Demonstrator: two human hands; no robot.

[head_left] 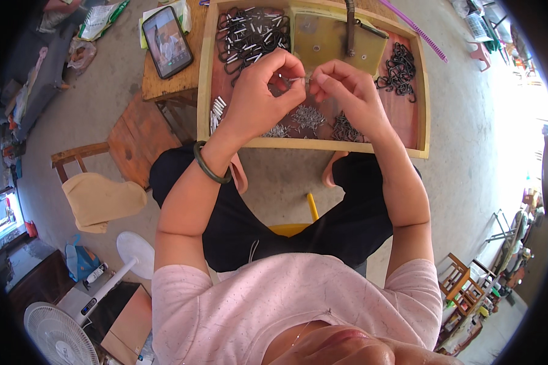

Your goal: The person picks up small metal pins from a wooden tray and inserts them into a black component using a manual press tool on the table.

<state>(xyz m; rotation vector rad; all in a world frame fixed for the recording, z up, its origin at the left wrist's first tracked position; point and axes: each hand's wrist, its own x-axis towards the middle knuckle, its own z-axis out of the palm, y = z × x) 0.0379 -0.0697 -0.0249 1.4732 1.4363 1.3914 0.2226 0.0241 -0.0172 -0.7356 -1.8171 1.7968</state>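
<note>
Tray (313, 144) below — left hand (265, 94) pinches a tiny silvery piece (294, 79); right hand (354, 97) curled just beside, its grip unclear.

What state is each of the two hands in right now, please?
Left hand: closed, pinching a thin piece too small to identify.
Right hand: closed in a pinch; what, if anything, it holds cannot be told.

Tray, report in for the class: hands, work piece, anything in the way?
Left hand pinching tiny piece, too small to identify. Right hand close beside, above tray, grip unclear. Dark bar beyond, not between hands.
</note>
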